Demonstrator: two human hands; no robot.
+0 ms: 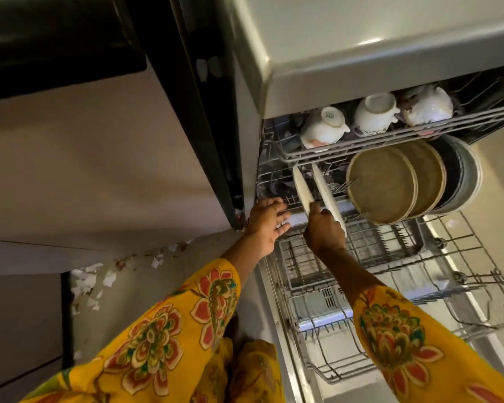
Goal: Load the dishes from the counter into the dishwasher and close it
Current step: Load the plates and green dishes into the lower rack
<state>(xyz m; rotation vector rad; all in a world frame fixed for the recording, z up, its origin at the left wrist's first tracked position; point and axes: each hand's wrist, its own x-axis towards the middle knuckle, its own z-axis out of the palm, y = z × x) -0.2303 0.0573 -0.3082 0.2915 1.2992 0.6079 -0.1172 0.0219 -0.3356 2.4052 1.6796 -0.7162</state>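
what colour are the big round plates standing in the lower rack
The big round plates are tan-brown with a paler rim, seen in the head view.

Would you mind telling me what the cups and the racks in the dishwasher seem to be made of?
The cups look like glazed white ceramic: glossy highlights, unglazed foot rings. The racks look like coated metal wire: thin grey grid rods, matte finish. The coating type cannot be told.
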